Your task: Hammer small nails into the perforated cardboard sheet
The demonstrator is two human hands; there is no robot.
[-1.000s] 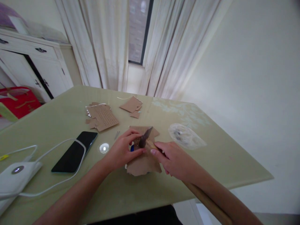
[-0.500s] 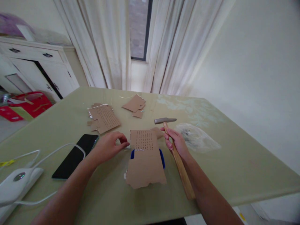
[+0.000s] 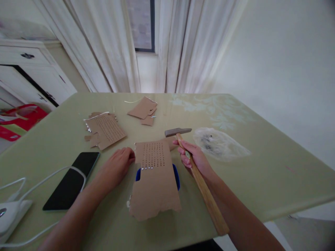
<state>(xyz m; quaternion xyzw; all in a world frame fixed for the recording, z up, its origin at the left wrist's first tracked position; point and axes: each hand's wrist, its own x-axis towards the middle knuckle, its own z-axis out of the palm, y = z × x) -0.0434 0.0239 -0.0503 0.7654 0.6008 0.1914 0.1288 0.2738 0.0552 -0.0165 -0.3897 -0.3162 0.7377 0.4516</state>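
On the table point(image 3: 261, 167), the cardboard point(image 3: 155, 188) is left unpierced in its near part and pierced in rows beyond. Beside it, a hammer point(image 3: 205, 191) is held by the right hand point(image 3: 198, 158); for the curled left hand point(image 3: 119, 165), any hold cannot be told

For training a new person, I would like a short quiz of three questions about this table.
1. Which hand grips the hammer?
2. True or false: the plastic bag lies to the left of the hammer.
3. Fill in: the white cable crosses over the black ___.

Key:
1. The right hand.
2. False; the plastic bag lies to the right of the hammer's head.
3. Phone.
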